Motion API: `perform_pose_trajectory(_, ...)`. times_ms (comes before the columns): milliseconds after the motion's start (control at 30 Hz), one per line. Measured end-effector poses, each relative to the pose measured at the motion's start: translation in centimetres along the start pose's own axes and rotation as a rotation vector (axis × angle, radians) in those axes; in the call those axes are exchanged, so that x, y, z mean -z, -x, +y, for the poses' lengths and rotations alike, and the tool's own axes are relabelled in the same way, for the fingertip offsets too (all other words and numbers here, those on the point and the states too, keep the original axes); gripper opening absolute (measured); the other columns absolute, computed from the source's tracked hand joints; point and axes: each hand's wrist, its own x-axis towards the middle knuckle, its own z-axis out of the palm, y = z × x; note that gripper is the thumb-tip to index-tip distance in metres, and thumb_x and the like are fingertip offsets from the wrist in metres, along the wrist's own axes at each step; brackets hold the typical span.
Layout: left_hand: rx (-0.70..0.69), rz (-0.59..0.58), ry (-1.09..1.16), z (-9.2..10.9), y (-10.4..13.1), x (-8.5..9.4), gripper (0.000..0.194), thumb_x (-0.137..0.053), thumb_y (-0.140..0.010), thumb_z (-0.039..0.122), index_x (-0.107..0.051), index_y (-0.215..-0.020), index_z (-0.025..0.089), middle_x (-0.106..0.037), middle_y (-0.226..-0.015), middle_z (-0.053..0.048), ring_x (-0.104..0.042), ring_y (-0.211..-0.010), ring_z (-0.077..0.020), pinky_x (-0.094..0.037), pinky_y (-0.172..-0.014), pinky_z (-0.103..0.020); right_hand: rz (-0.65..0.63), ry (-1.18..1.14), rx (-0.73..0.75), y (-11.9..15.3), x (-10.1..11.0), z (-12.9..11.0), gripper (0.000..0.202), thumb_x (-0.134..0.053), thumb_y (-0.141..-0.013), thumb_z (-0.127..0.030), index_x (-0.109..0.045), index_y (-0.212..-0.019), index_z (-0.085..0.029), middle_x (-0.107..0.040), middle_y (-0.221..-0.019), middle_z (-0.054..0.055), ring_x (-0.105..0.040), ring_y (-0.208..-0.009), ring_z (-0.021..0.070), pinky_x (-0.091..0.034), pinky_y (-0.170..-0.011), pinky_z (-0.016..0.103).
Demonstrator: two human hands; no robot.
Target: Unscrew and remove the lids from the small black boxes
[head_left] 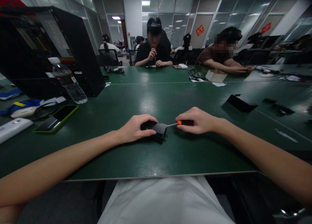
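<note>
My left hand (137, 128) grips a small black rectangular box (159, 130) resting on the green table, thumb on the near side and fingers over the top. Between the fingers and thumb of my right hand (197, 120) is a screwdriver (179, 122) with an orange and black handle. Its thin metal shaft points left, and the tip meets the right end of the black box. Whether the tip sits in a screw is too small to tell.
A black computer case (73, 45), a water bottle (69, 82) and a green-edged phone (58, 118) are at left. Right lie a black bracket-like piece (241, 103) and smaller black parts (282, 109). A small carton (215, 76) stands farther back; two people sit across the table.
</note>
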Motion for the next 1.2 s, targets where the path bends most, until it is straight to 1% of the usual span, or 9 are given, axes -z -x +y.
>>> perform_pose_trajectory(100, -0.011, -0.001, 0.007, 0.0, 0.0, 0.0, 0.039, -0.068, -0.093, 0.049, -0.068, -0.114, 0.016, -0.074, -0.108, -0.010, -0.069, -0.096, -0.0226, -0.051, -0.086, -0.032, 0.001, -0.005, -0.037, -0.3, -0.5, -0.3, 0.029, -0.054, -0.100, -0.038, -0.071, -0.100, -0.014, -0.069, -0.073, 0.003, -0.057, -0.057, 0.0101, -0.040, -0.058, 0.022)
perform_pose_trajectory(200, -0.028, 0.004, 0.005, -0.1, 0.1, -0.1, 0.041, -0.069, -0.092, 0.050, -0.069, -0.115, 0.016, -0.074, -0.107, -0.010, -0.069, -0.095, -0.0223, -0.051, -0.085, -0.032, 0.008, 0.022, -0.064, -0.8, -1.4, -1.1, 0.031, -0.052, -0.102, -0.037, -0.071, -0.113, -0.014, -0.077, -0.093, 0.010, -0.069, -0.073, 0.0155, -0.048, -0.067, 0.025)
perform_pose_trajectory(300, -0.034, 0.013, -0.005, -0.1, 0.1, -0.1, 0.041, -0.070, -0.092, 0.049, -0.069, -0.114, 0.015, -0.074, -0.107, -0.010, -0.069, -0.095, -0.0220, -0.051, -0.085, -0.031, 0.025, 0.054, -0.029, -1.2, -2.1, -1.8, 0.034, -0.049, -0.104, -0.034, -0.066, -0.127, -0.014, -0.077, -0.106, 0.013, -0.073, -0.084, 0.0181, -0.052, -0.073, 0.027)
perform_pose_trajectory(467, -0.032, 0.010, 0.003, 0.0, 0.1, -0.1, 0.043, -0.067, -0.093, 0.052, -0.069, -0.115, 0.016, -0.074, -0.108, -0.010, -0.069, -0.096, -0.0226, -0.051, -0.087, -0.032, 0.027, 0.206, 0.019, -1.0, -2.2, -1.7, 0.036, -0.042, -0.106, -0.029, -0.062, -0.132, -0.014, -0.076, -0.096, 0.010, -0.068, -0.071, 0.0150, -0.047, -0.062, 0.026)
perform_pose_trajectory(733, -0.036, 0.010, 0.009, 0.0, 0.0, -0.3, 0.043, -0.071, -0.091, 0.051, -0.069, -0.116, 0.016, -0.075, -0.108, -0.010, -0.070, -0.097, -0.0228, -0.052, -0.087, -0.032, 0.052, 0.321, 0.008, -1.3, -2.8, -2.0, 0.035, -0.041, -0.105, -0.026, -0.060, -0.133, -0.015, -0.072, -0.089, 0.006, -0.064, -0.068, 0.0130, -0.041, -0.059, 0.025)
perform_pose_trajectory(800, -0.027, -0.009, 0.009, -0.3, 0.2, 0.3, 0.049, -0.076, -0.087, 0.051, -0.068, -0.120, 0.016, -0.075, -0.113, -0.011, -0.070, -0.101, -0.0240, -0.052, -0.090, -0.033, 0.055, 0.362, 0.001, -1.4, -2.9, -2.5, 0.035, -0.040, -0.105, -0.025, -0.060, -0.133, -0.016, -0.071, -0.086, 0.005, -0.062, -0.066, 0.0122, -0.038, -0.058, 0.025)
perform_pose_trajectory(900, 0.032, -0.067, -0.011, -1.1, 0.6, 2.0, 0.058, -0.082, -0.080, 0.049, -0.068, -0.126, 0.016, -0.075, -0.119, -0.012, -0.070, -0.108, -0.0263, -0.053, -0.094, -0.035, 0.067, 0.416, -0.009, -1.6, -2.8, -3.1, 0.034, -0.041, -0.105, -0.024, -0.062, -0.131, -0.017, -0.070, -0.085, 0.004, -0.060, -0.064, 0.0115, -0.036, -0.057, 0.025)
perform_pose_trajectory(1033, 0.151, -0.140, 0.053, -2.0, 1.2, 4.0, 0.049, -0.081, -0.082, 0.046, -0.074, -0.119, 0.016, -0.079, -0.105, -0.009, -0.074, -0.092, -0.0237, -0.057, -0.082, -0.034, 0.067, 0.477, -0.025, -1.8, -2.7, -3.7, 0.032, -0.041, -0.104, -0.022, -0.064, -0.126, -0.016, -0.069, -0.084, 0.003, -0.059, -0.061, 0.0114, -0.034, -0.055, 0.027)
perform_pose_trajectory(1200, 0.177, -0.117, 0.132, -1.7, 1.2, 3.7, 0.049, -0.083, -0.080, 0.042, -0.075, -0.120, 0.014, -0.079, -0.100, -0.009, -0.073, -0.084, -0.0214, -0.059, -0.075, -0.031, 0.062, 0.467, -0.058, -1.9, -2.9, -4.3, 0.034, -0.041, -0.103, -0.020, -0.064, -0.128, -0.015, -0.071, -0.086, 0.005, -0.060, -0.062, 0.0126, -0.034, -0.055, 0.027)
